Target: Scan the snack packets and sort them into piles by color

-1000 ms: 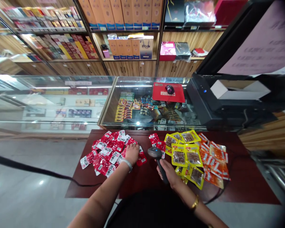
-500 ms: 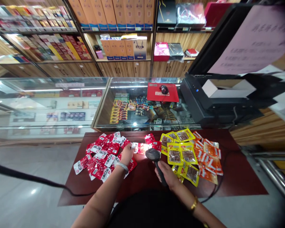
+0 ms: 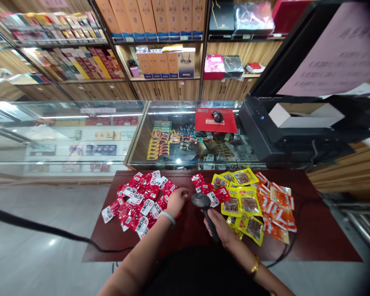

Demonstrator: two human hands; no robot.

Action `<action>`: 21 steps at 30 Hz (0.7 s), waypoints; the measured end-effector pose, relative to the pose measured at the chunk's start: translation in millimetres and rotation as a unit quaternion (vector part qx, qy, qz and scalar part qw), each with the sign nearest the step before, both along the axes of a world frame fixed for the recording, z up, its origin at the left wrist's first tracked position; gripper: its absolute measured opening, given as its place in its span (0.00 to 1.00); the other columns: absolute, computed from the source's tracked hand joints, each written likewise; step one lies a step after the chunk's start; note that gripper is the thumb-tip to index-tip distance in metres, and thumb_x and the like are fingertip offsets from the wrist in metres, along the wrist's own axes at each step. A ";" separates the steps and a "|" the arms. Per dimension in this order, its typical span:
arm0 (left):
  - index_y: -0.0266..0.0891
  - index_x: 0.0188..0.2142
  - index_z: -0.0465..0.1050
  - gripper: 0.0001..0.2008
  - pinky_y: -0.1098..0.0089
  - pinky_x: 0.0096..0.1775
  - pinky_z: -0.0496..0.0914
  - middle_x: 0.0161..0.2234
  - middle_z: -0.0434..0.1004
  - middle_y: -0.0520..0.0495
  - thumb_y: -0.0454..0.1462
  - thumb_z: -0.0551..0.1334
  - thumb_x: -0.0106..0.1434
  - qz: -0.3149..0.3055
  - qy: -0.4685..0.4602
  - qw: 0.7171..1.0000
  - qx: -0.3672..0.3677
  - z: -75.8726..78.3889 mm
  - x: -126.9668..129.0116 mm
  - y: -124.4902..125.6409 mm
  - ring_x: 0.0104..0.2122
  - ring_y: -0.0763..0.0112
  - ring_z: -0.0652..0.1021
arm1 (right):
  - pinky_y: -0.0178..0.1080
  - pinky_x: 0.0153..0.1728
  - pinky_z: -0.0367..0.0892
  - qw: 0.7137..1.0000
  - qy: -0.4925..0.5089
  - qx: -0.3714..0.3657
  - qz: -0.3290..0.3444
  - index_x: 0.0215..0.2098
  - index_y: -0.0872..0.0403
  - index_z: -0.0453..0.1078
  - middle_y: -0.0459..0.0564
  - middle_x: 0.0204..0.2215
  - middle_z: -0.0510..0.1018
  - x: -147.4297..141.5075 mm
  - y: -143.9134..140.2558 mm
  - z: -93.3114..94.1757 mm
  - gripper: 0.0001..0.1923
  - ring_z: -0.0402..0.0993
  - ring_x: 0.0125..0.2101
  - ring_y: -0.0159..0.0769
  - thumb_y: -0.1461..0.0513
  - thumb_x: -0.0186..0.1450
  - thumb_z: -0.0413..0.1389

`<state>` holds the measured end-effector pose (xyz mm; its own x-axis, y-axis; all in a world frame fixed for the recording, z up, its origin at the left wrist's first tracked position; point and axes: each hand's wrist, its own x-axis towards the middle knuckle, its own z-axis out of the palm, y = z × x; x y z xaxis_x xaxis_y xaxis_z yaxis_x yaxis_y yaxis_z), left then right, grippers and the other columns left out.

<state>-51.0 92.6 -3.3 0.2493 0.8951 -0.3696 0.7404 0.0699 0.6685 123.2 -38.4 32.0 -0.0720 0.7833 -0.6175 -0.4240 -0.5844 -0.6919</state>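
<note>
With your right hand (image 3: 218, 225) wrapped around the barcode scanner (image 3: 203, 205) on the dark red table (image 3: 185, 240), let your loosely curled left hand (image 3: 176, 200) pinch one red packet (image 3: 165, 202) from the pile's right edge, barcode side facing the scanner head.

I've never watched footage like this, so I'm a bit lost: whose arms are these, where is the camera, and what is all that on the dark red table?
The camera sits on a person's head and looks down, so both bare arms are that person's own. The right hand grips a black handheld barcode scanner. The left hand, with a silver bracelet at the wrist, rests on a pile of small red snack packets. On the dark red wooden table there are also yellow snack packets and orange ones. Behind stands a glass display counter with a red mouse pad on top.
</note>
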 end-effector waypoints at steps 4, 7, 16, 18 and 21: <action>0.48 0.55 0.68 0.21 0.57 0.52 0.63 0.54 0.68 0.40 0.32 0.53 0.64 0.009 0.257 0.958 0.125 12.3 -31.2 15.0 0.52 0.57 0.69 | 0.27 0.11 0.50 1.000 0.008 0.006 0.018 0.39 0.53 0.66 0.35 0.14 0.63 -3.1 -0.6 -3.8 0.27 0.53 0.11 0.22 0.40 0.57 0.57; 0.50 0.55 0.68 0.21 0.56 0.49 0.63 0.56 0.64 0.40 0.32 0.49 0.65 0.008 0.339 0.934 0.110 16.8 -40.4 26.1 0.52 0.54 0.67 | 0.27 0.11 0.49 1.000 0.008 0.006 0.025 0.37 0.53 0.65 0.36 0.15 0.64 -4.6 -1.1 -7.6 0.26 0.54 0.11 0.22 0.40 0.58 0.57; 0.41 0.43 0.71 0.11 0.55 0.50 0.58 0.47 0.71 0.40 0.41 0.59 0.61 -0.073 0.308 0.938 0.142 13.1 -39.5 33.0 0.53 0.51 0.65 | 0.27 0.11 0.49 1.000 0.011 0.002 0.022 0.38 0.52 0.64 0.35 0.15 0.65 -3.6 -1.3 -14.3 0.25 0.54 0.12 0.23 0.41 0.58 0.57; 0.40 0.41 0.70 0.10 0.55 0.52 0.57 0.43 0.75 0.40 0.41 0.58 0.63 -0.084 0.280 0.943 0.159 14.1 -35.4 31.3 0.53 0.52 0.65 | 0.27 0.11 0.49 1.000 0.010 0.002 0.017 0.38 0.52 0.64 0.36 0.15 0.65 -2.8 -2.2 -15.1 0.25 0.55 0.12 0.23 0.41 0.58 0.57; 0.39 0.39 0.68 0.08 0.55 0.53 0.56 0.40 0.76 0.39 0.41 0.57 0.64 -0.085 0.233 0.950 0.190 15.2 -25.2 29.6 0.52 0.54 0.68 | 0.27 0.11 0.49 1.000 0.016 -0.004 0.007 0.38 0.52 0.64 0.36 0.16 0.66 -2.2 -3.0 -14.5 0.25 0.55 0.12 0.23 0.41 0.58 0.57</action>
